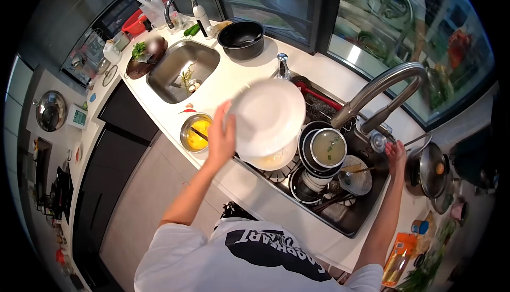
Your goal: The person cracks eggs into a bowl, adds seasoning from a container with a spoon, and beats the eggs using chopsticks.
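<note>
A white plate (268, 114) is tilted over the left part of the large sink (366, 207), gripped at its left edge by my left hand (220, 138). Below it shows the rim of another light dish (273, 160) with yellowish residue. At the sink's right side, my right hand (396, 155) has its fingers apart, fingertips right beside the round knob (378, 141) by the tall curved faucet (390, 87). Between my hands, the sink holds a bowl of cloudy water with green bits (328, 148), stacked dark pans and a strainer (356, 178).
Left of the plate stands a metal bowl (185, 139) of beaten egg with chopsticks. Further left are a small sink (159, 82) with vegetable scraps and a black pot (240, 39). A lidded pot (427, 170) and an orange packet (399, 257) lie to the right.
</note>
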The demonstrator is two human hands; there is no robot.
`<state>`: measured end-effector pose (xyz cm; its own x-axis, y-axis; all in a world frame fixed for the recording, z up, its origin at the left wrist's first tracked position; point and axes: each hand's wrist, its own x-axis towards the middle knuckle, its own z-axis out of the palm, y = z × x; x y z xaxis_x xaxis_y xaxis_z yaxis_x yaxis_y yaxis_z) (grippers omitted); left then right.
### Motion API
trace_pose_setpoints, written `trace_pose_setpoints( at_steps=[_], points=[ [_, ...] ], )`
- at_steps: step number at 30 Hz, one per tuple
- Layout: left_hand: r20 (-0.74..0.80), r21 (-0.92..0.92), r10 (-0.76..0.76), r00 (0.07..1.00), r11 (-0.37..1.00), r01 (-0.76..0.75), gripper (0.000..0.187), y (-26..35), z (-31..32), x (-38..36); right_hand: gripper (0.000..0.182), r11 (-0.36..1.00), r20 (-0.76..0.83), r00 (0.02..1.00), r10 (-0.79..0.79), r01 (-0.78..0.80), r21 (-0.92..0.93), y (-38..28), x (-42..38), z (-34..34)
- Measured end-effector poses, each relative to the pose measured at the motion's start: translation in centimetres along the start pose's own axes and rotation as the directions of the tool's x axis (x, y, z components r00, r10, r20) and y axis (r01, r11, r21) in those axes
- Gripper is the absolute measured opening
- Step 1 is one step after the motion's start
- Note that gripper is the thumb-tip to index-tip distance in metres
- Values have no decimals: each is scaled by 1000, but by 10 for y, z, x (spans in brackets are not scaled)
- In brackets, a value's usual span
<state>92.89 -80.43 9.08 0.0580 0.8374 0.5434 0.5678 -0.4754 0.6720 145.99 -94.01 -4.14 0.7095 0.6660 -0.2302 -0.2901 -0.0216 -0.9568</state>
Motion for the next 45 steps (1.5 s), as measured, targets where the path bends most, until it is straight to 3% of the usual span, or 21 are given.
trace_pose_setpoints(
  at_steps=[2,4,6,9,12,14,16,19,22,25,27,31,34,37,40,43,45],
  points=[
    [90,-289,-250,964,920,266,36,-38,-2,30,36,998,-85,995,-48,51,41,0,-24,10],
    [239,-554,-459,855,659,509,35,-84,2,62,34,999,-164,986,-26,30,18,12,-47,6],
    [353,-559,-580,734,499,663,36,-133,8,88,32,1000,-186,983,1,-2,-5,30,-76,3],
    [402,-525,-690,602,365,769,37,-207,21,115,27,993,-146,988,52,-66,-97,55,-126,5],
    [378,-471,-757,534,339,814,40,-252,33,128,21,948,-136,988,69,-107,-301,66,-173,36],
    [382,-414,-783,491,329,848,40,-262,36,132,22,900,11,998,61,-51,-432,74,-195,61],
    [414,-389,-779,471,317,865,42,-290,43,136,23,898,194,976,103,-8,-440,67,-221,111],
    [401,-392,-783,475,322,862,44,-295,47,137,32,918,566,798,205,44,-395,82,-243,175],
    [443,-416,-766,466,285,864,47,-320,53,138,45,901,757,579,302,86,-425,86,-261,249],
    [410,-429,-763,500,323,844,43,-321,52,134,59,894,814,481,327,123,-431,111,-265,308],
    [359,-292,-734,576,498,816,40,-333,51,134,65,920,836,441,328,54,-389,129,-268,336],
    [301,140,-673,676,732,667,38,-334,40,133,68,967,831,508,227,-19,-253,133,-281,379],
    [301,192,-609,734,792,579,36,-341,38,127,51,982,761,627,167,-34,-187,133,-288,400],
    [444,50,-612,654,746,664,35,-340,29,120,27,961,664,699,267,-241,-133,137,-287,417],
    [627,42,-597,501,668,743,33,-317,-3,119,15,991,712,693,114,-128,-34,130,-292,435],
    [556,-62,-520,648,751,657,34,-309,-38,97,11,993,696,716,49,38,-110,117,-292,442],
    [457,169,-422,782,905,390,35,-300,-73,71,9,995,675,736,52,19,-98,101,-294,437]
  ],
)
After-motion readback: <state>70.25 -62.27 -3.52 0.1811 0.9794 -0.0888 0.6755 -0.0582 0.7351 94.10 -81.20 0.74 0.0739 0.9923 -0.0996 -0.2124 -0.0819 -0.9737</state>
